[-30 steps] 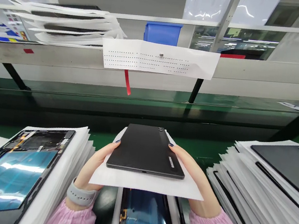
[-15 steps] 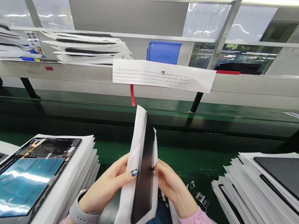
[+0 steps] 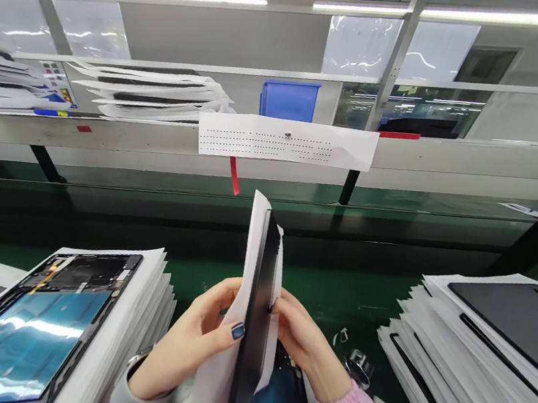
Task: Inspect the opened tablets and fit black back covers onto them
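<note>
A thin dark tablet panel [image 3: 255, 321] stands on edge in front of me, with a white sheet [image 3: 253, 246] along its left face and more white paper on its right. My left hand [image 3: 207, 327] grips the sheet and panel from the left, thumb on the near face. From the right, my right hand [image 3: 297, 334] pinches the panel and paper near mid-height. Both hands are closed, and some fingers are hidden behind the paper. Below them lies an opened tablet [image 3: 287, 399] with a shiny dark blue area, partly covered by the panel and my right arm.
Left, an opened tablet with blue batteries [image 3: 26, 340] tops a stack of white sheets [image 3: 130, 315]. Right, a dark panel [image 3: 515, 316] tops another layered stack [image 3: 425, 373]. A wristwatch-like metal object [image 3: 358, 367] lies near my right wrist. A shelf [image 3: 136, 141] crosses behind, holding a blue bin [image 3: 289, 100].
The panel has turned more edge-on and its lower end has come down towards me. The white sheet now spreads further left at the bottom. Both hands keep their hold.
</note>
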